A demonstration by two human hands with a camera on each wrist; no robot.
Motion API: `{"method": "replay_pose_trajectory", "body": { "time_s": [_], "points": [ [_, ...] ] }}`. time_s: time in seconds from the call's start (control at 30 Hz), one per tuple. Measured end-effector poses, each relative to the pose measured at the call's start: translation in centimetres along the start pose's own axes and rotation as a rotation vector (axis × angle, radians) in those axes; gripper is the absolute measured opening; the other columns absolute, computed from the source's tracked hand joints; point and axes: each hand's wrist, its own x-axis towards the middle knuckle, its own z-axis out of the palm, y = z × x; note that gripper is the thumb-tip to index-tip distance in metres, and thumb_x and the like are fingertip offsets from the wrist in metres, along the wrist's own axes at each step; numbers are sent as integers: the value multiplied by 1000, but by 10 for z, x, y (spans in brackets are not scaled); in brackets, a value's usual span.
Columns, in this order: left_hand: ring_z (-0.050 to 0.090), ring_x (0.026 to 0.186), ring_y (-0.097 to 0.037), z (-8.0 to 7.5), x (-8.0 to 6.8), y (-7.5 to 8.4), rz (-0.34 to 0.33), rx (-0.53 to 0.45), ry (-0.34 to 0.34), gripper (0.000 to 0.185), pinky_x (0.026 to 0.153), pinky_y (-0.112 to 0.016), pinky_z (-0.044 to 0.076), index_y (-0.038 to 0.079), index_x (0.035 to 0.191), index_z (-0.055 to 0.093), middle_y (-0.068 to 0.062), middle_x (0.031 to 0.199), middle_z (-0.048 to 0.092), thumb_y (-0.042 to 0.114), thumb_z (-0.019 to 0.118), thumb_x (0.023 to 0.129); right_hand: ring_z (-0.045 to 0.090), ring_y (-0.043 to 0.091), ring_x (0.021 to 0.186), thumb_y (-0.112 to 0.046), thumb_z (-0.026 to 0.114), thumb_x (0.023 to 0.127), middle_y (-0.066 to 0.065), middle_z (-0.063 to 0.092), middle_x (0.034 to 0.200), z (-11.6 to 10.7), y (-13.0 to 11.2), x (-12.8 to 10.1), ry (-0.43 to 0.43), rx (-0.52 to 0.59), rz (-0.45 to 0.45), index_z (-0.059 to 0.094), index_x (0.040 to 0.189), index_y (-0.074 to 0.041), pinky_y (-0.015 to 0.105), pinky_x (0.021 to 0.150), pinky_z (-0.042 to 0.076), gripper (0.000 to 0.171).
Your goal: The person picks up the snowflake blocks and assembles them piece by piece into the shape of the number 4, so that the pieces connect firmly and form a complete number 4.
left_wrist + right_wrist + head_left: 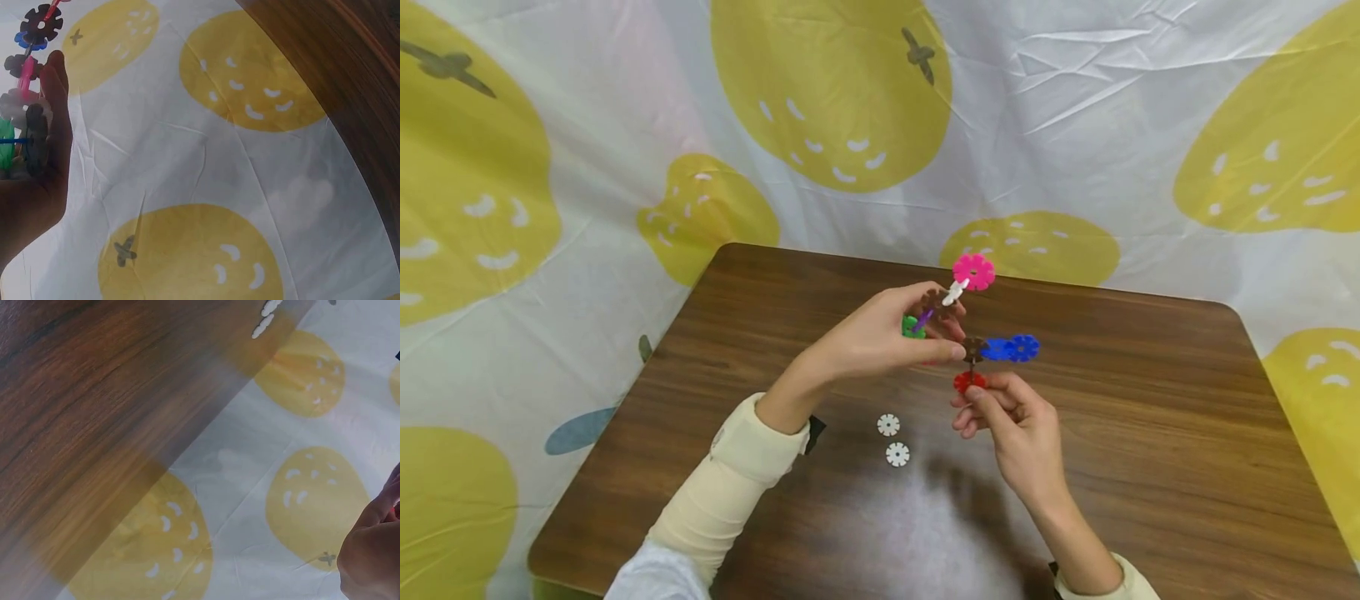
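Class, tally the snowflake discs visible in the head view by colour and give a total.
Pink disc: 1
White discs: 3
Blue discs: 2
Red disc: 1
Green disc: 1
Brown discs: 2
Purple disc: 1
Total: 11

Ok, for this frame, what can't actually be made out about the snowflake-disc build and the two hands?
- Head view: the left hand covers the green piece; its joint is hidden.
- Head view: the right hand pinches near the red disc; its fingers hide the contact.
- Left wrist view: the disc assembly is cut off by the left edge.
- Right wrist view: the hand sits at the corner, the build out of frame; the white discs are blurred.
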Motion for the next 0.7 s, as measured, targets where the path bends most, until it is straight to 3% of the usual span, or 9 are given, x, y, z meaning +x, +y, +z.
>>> {"method": "replay_pose_trajectory", "body": {
  "time_s": [0.37, 0.7],
  "points": [
    [72, 93, -13, -7, -3, 0, 71, -33, 18, 29, 84, -33, 62, 12, 117, 65, 1, 102, 75, 22, 79, 93, 72, 14, 64, -4, 59, 103, 5, 79, 88, 5, -2, 0, 5, 31, -27, 62, 106, 9, 30, 57, 62, 14],
    [73, 99, -13, -14, -7, -2, 129, -42, -5, 38, 85, -35, 63, 14, 125, 60, -4, 111, 75, 18, 78, 92, 71, 16, 62, -1, 58, 103, 3, 79, 87, 10, -3, 4, 31, 62, -80, 62, 107, 11, 28, 56, 61, 14]
  ]
}}
